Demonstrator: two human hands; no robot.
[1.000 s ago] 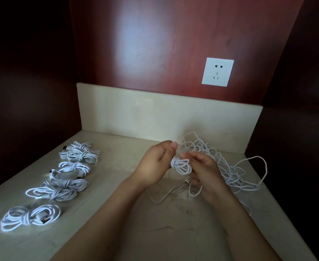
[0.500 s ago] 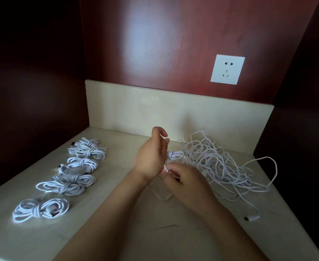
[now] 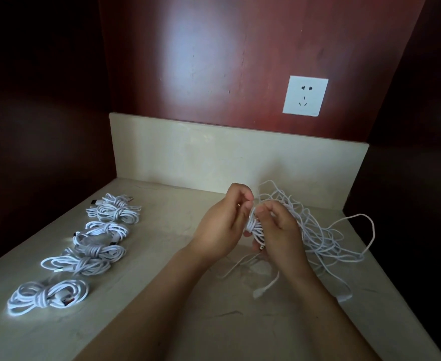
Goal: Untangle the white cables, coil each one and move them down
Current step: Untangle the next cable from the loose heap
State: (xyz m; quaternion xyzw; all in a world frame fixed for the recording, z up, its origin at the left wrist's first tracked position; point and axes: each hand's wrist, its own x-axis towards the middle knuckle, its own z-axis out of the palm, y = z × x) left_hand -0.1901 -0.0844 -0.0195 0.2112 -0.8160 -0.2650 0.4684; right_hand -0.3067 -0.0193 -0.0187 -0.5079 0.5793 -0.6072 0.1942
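Observation:
Between my two hands sits a small coil of white cable (image 3: 255, 227). My left hand (image 3: 224, 225) pinches its top with thumb and fingers, while my right hand (image 3: 279, 230) wraps around its right side. A loose tail with a plug (image 3: 259, 293) hangs from the coil onto the counter. Behind my right hand a tangled pile of white cables (image 3: 323, 230) spreads to the right. Several finished coils (image 3: 91, 246) lie in a row at the left, the nearest coil (image 3: 45, 295) closest to me.
The beige stone counter (image 3: 162, 295) sits in a dark wooden alcove. A pale backsplash (image 3: 214, 157) runs along the rear. A white wall socket (image 3: 305, 96) is mounted above it on the red-brown panel. The counter's right edge drops off near the tangle.
My hands came back together on the small coil after the right hand briefly dipped lower; the loose tail now trails lower toward me.

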